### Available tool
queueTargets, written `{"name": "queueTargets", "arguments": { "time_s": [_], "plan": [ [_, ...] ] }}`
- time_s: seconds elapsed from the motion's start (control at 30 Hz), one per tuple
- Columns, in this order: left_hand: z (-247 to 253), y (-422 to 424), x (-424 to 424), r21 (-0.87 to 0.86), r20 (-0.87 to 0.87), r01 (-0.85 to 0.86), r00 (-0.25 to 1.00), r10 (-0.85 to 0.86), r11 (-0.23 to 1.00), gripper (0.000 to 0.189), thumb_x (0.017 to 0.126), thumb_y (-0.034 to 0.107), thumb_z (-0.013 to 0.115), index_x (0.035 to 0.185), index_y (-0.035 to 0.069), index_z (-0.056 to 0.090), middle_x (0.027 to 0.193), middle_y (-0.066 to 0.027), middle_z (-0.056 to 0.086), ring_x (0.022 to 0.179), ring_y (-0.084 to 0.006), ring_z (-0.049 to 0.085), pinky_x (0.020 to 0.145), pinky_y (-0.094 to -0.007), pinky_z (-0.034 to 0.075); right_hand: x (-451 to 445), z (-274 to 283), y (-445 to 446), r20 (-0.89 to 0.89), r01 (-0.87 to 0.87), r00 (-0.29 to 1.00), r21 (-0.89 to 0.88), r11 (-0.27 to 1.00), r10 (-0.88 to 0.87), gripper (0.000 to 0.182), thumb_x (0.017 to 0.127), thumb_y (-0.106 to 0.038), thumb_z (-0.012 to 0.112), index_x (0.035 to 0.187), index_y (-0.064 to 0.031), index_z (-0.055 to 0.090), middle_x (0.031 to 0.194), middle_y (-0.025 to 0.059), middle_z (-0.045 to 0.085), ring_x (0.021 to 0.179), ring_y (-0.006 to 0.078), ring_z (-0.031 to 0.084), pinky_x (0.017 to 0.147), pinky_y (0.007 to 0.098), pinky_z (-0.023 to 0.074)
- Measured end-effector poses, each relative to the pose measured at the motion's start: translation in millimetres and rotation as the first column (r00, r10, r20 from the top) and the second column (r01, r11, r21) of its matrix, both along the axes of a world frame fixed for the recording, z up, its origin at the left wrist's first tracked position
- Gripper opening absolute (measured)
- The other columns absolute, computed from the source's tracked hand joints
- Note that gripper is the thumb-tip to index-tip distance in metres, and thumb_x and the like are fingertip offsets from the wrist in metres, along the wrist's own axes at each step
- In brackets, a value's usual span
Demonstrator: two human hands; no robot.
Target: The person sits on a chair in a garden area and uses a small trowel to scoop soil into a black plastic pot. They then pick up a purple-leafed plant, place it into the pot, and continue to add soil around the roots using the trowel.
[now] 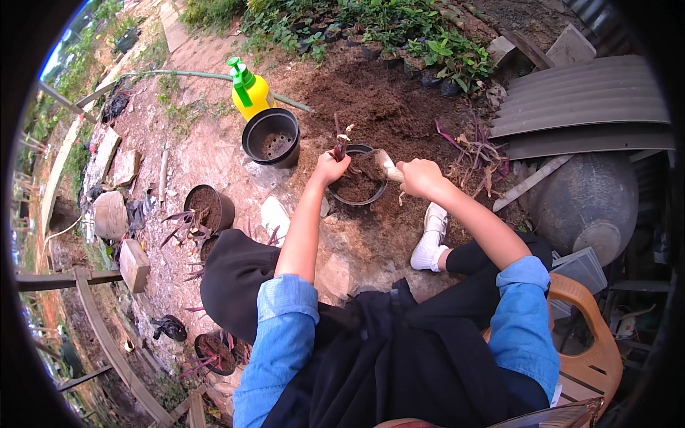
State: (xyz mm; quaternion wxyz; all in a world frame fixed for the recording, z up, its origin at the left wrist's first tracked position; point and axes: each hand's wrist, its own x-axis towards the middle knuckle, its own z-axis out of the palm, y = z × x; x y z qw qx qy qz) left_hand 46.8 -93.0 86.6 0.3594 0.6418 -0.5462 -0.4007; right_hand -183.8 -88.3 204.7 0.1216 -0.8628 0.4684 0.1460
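A black plastic pot (359, 201) partly filled with dark soil (358, 184) stands on the ground between my feet. At its left rim my left hand (330, 167) grips a purple-stemmed plant cutting (341, 145), keeping it upright over the soil. My right hand (421, 176) is closed around the handle of a small trowel (389, 167). The trowel's blade is over the right side of the pot, with loose soil about it. How deep the cutting's lower end goes cannot be seen.
Left of the pot are an empty black pot (289, 155) and a yellow pump sprayer (256, 99). Potted purple plants (219, 206) stand farther left. Loose soil (374, 96) and leafy seedlings (439, 53) lie beyond. Cut plants (481, 152) and a large clay jar (583, 198) are at right.
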Motion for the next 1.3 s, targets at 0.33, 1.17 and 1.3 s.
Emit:
{"name": "queueTargets", "arguments": {
  "time_s": [0.33, 1.17, 1.3],
  "plan": [
    [12, 5, 2, 0.007, -0.083, 0.061, 0.995, -0.061, 0.998, 0.015, 0.07, 0.015, 0.062, 0.07, 0.001, 0.057, 0.064, -0.0005, 0.058, 0.061, -0.0077, 0.052, 0.058, -0.0259, 0.043, 4, -45, 20, 0.04, -0.089, 0.994, -0.211, 0.973, 0.1, 0.038, 0.074, -0.023, 0.059, 0.105, -0.0048, 0.046, 0.069, 0.0144, 0.06, 0.062, 0.0289, 0.061, 0.054, 0.0383, 0.049],
    [12, -6, -17, -0.007, -0.049, 0.038, 0.998, -0.039, 0.999, 0.024, 0.068, 0.023, 0.068, 0.072, 0.002, 0.056, 0.064, -0.004, 0.059, 0.059, -0.01, 0.051, 0.057, -0.0278, 0.043, -28, -41, 30, 0.16, 0.169, 0.693, 0.912, 0.375, -0.703, 0.035, 0.086, -0.034, 0.049, 0.089, 0.0016, 0.051, 0.06, 0.004, 0.048, 0.04, 0.0109, 0.048, 0.033, 0.0231, 0.0386],
    [9, -8, -16, -0.004, -0.091, 0.014, 0.996, -0.014, 1.0, 0.025, 0.068, 0.023, 0.068, 0.072, 0.001, 0.057, 0.064, -0.0043, 0.059, 0.059, -0.0101, 0.052, 0.057, -0.0281, 0.044, 16, -67, 37, 0.217, 0.2, 0.611, 0.888, 0.414, -0.761, 0.037, 0.086, -0.034, 0.048, 0.099, 0.0007, 0.048, 0.063, 0.0052, 0.048, 0.04, 0.0112, 0.047, 0.03, 0.0238, 0.0374]
  ]
}}
